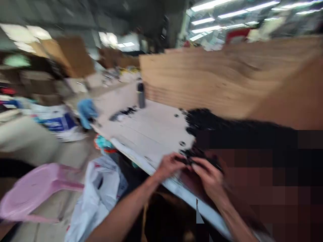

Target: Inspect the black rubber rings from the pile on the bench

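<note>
Both my hands meet over the near edge of a pale work table (151,131). My left hand (170,165) is closed, its fingers pinching a small black piece (187,160). From the right, my right hand (208,173) closes its thumb and fingers on the same dark piece or one touching it; blur hides which. Just beyond them lies a large heap of black parts (202,121), spreading right along a wooden board. A few loose black rings (182,143) rest on the table left of the heap.
A dark bottle (141,95) stands by the upright wooden board (202,80). More black pieces (123,113) lie at the table's far left. A pink stool (37,188) and white plastic bag (98,191) are at lower left. Blocky patches cover the lower right.
</note>
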`<state>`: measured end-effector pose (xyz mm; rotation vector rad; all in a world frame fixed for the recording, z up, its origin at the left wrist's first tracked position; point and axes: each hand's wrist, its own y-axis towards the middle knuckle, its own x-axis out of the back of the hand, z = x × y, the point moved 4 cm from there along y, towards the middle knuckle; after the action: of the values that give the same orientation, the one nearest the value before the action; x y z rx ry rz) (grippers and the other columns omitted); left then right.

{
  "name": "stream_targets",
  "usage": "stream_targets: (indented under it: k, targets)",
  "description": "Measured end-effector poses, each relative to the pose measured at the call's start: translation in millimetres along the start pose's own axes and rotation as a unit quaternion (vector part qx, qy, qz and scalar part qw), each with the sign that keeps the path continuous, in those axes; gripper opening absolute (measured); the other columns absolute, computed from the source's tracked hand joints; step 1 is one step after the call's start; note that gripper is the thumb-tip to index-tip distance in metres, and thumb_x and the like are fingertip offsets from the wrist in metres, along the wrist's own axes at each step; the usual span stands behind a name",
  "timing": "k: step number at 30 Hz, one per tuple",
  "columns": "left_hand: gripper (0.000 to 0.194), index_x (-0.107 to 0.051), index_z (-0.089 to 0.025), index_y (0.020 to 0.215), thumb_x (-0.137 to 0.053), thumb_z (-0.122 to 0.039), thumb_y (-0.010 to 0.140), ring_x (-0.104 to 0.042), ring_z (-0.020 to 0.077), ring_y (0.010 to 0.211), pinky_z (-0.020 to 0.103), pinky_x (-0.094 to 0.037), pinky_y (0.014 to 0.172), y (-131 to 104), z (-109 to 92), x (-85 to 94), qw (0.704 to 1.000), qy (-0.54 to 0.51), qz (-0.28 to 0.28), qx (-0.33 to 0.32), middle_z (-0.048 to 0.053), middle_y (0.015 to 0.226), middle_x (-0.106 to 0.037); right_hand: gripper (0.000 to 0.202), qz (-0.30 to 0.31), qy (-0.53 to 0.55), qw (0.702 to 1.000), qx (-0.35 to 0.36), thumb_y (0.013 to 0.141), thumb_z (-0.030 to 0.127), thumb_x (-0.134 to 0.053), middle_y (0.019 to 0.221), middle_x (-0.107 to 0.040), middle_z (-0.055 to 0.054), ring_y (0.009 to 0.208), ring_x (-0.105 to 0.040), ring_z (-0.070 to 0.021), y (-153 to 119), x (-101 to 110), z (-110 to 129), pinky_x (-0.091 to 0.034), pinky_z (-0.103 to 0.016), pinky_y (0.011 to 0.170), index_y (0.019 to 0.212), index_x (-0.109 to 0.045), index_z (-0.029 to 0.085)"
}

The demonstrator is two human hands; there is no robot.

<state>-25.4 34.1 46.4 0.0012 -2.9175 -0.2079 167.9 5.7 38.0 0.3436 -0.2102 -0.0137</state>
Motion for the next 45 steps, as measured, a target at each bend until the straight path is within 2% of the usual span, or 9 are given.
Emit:
stream_targets:
  k: [2,4,8,13,22,31,35,39,45]
  targets:
    - [0.034,-0.069,-0.011,0.107,-0.072,-0.039,0.088,-0.072,0.0204,0.088,0.036,-0.060,0.085,-9.9,15.1,-33.8,0.991,-0.101,0.083,0.028,0.004,0.096,-0.073,0.027,-0.015,0.074,0.993,-0.092,0.088,0.041,-0.069,0.088,-0.076,-0.007,0.075,-0.075,-0.0258,-5.6,11.5,-13.7,-0.064,-0.041,0.074,0.106,-0.071,0.022]
    - [0.038,-0.070,-0.014,0.104,-0.085,-0.031,0.073,-0.072,0.0161,0.081,0.033,-0.060,0.084,-4.9,24.2,-43.5,0.976,-0.181,0.113,0.042,0.004,0.094,-0.075,0.032,-0.032,0.076,0.991,-0.101,0.084,0.039,-0.072,0.094,-0.076,-0.006,0.081,-0.074,-0.0231,-0.6,14.8,-20.0,-0.062,-0.040,0.081,0.110,-0.069,0.020]
    - [0.036,-0.071,-0.015,0.104,-0.083,-0.026,0.072,-0.071,0.0141,0.080,0.030,-0.060,0.082,5.1,27.0,-36.1,0.974,-0.190,0.112,0.050,0.005,0.101,-0.076,0.018,-0.016,0.007,0.999,-0.028,0.087,0.033,-0.068,0.103,-0.073,-0.006,0.095,-0.069,-0.0219,5.4,9.1,-11.6,-0.058,-0.035,0.086,0.100,-0.072,0.022]
    - [0.030,-0.073,-0.016,0.103,-0.081,-0.026,0.076,-0.072,0.0166,0.091,0.032,-0.060,0.090,-1.2,24.8,-37.1,0.977,-0.173,0.120,0.014,0.006,0.108,-0.074,0.012,-0.020,-0.055,0.998,0.023,0.090,0.027,-0.064,0.099,-0.073,-0.006,0.094,-0.068,-0.0216,2.8,6.8,-4.8,-0.055,-0.034,0.084,0.097,-0.073,0.022]
    - [0.021,-0.075,-0.020,0.106,-0.075,-0.022,0.086,-0.072,0.0197,0.101,0.035,-0.058,0.095,-1.6,19.5,-38.4,0.979,-0.072,0.121,-0.149,0.007,0.107,-0.074,0.011,-0.014,-0.097,0.991,0.094,0.096,0.025,-0.063,0.090,-0.071,-0.005,0.082,-0.068,-0.0188,3.8,6.0,-9.2,-0.055,-0.030,0.075,0.098,-0.072,0.020]
    - [0.020,-0.074,-0.021,0.109,-0.074,-0.025,0.090,-0.071,0.0194,0.103,0.036,-0.057,0.098,-4.0,18.9,-40.3,0.972,-0.028,0.149,-0.179,0.007,0.107,-0.074,0.045,-0.009,-0.199,0.975,0.096,0.106,0.043,-0.048,0.065,-0.061,-0.001,0.060,-0.058,-0.0142,-0.9,0.2,-20.6,-0.045,-0.026,0.062,0.071,-0.062,0.019]
    - [0.021,-0.074,-0.021,0.110,-0.073,-0.028,0.090,-0.072,0.0190,0.100,0.034,-0.059,0.094,-4.0,18.3,-40.5,0.973,-0.044,0.145,-0.173,0.007,0.108,-0.074,0.030,-0.016,-0.177,0.981,0.072,0.101,0.047,-0.058,0.068,-0.064,0.000,0.058,-0.059,-0.0138,-2.6,0.1,-21.5,-0.047,-0.024,0.059,0.093,-0.067,0.019]
    - [0.020,-0.073,-0.020,0.109,-0.073,-0.026,0.090,-0.071,0.0184,0.101,0.032,-0.059,0.092,-4.7,19.8,-40.0,0.975,-0.069,0.139,-0.157,0.007,0.109,-0.072,0.026,0.010,-0.146,0.986,0.081,0.096,0.038,-0.063,0.080,-0.070,-0.004,0.064,-0.063,-0.0163,-4.9,1.2,-13.2,-0.051,-0.026,0.061,0.114,-0.068,0.019]
    - [0.022,-0.073,-0.021,0.111,-0.074,-0.026,0.090,-0.070,0.0189,0.103,0.034,-0.058,0.095,-6.4,21.6,-39.1,0.978,-0.063,0.139,-0.141,0.007,0.110,-0.071,0.020,0.035,-0.100,0.993,0.048,0.097,0.026,-0.058,0.069,-0.067,0.000,0.059,-0.064,-0.0163,-3.1,4.6,-7.7,-0.052,-0.026,0.059,0.111,-0.070,0.020]
